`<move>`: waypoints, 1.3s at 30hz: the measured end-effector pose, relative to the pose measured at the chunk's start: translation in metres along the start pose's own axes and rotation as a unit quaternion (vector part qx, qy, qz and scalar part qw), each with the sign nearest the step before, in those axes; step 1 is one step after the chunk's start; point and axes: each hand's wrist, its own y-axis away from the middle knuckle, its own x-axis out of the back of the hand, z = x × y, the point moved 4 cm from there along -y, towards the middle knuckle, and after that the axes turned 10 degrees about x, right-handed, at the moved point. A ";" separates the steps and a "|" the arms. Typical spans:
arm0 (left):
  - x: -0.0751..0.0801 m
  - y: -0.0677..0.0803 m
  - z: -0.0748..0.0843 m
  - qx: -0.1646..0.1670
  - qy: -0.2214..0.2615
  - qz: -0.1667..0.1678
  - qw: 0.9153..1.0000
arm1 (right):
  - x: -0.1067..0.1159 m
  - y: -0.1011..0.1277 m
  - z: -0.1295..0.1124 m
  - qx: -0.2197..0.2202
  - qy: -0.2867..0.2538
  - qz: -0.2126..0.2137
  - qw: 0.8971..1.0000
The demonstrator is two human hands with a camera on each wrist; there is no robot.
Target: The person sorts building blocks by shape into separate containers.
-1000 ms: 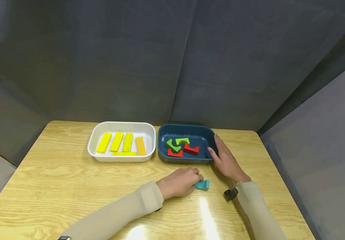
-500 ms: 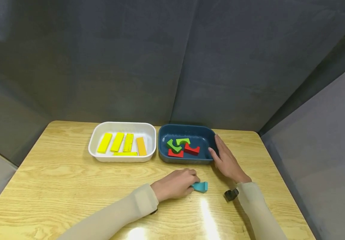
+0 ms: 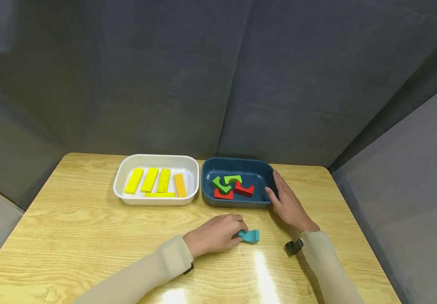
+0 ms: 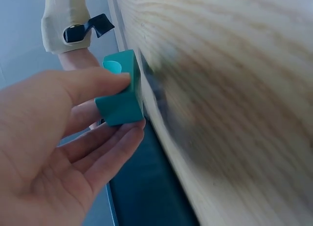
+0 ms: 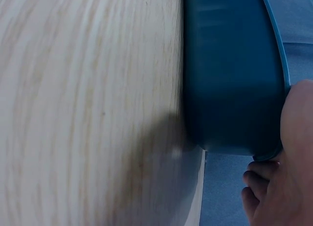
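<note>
The left hand [image 3: 215, 233] pinched the teal block [image 3: 249, 236] on the counter [image 3: 70, 228], at 6 o'clock from the blue tray [image 3: 237, 202]. The right hand [image 3: 288, 202], fingers straight, touched the tray's 3 o'clock side.

Bare table [image 3: 70, 219] lies open left; 2 trays [image 3: 154, 198] block the far side.

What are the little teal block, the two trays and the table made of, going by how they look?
Teal block: probably painted wood or dense foam; matte, even colour, crisp edges.
White tray and blue tray: likely moulded plastic; smooth walls, rounded corners, rolled rims.
Table: pale wood or wood-look laminate; bold grain, and a glossy finish that mirrors the light.
</note>
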 end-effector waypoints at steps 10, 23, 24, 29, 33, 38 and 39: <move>0.018 0.013 -0.003 0.005 0.030 0.010 0.999 | 0.001 0.001 -0.001 0.005 0.001 0.004 1.000; 0.053 0.010 0.001 -0.006 0.027 0.037 0.999 | 0.002 0.001 -0.001 0.001 0.002 -0.005 1.000; 0.056 0.009 0.001 -0.008 0.023 0.037 0.999 | 0.001 0.001 -0.001 0.001 0.002 -0.005 1.000; 0.067 0.001 0.002 -0.002 0.019 0.035 0.999 | 0.000 0.002 0.000 -0.001 -0.003 -0.008 1.000; 0.072 -0.005 -0.003 0.010 0.037 0.042 0.998 | -0.001 0.002 0.000 0.000 -0.007 -0.009 1.000; 0.078 -0.013 -0.007 0.020 0.055 0.051 0.997 | 0.000 0.000 0.000 0.000 -0.005 -0.008 1.000; 0.079 -0.016 -0.008 0.020 0.054 0.053 0.997 | 0.000 0.000 0.001 -0.001 -0.004 -0.007 1.000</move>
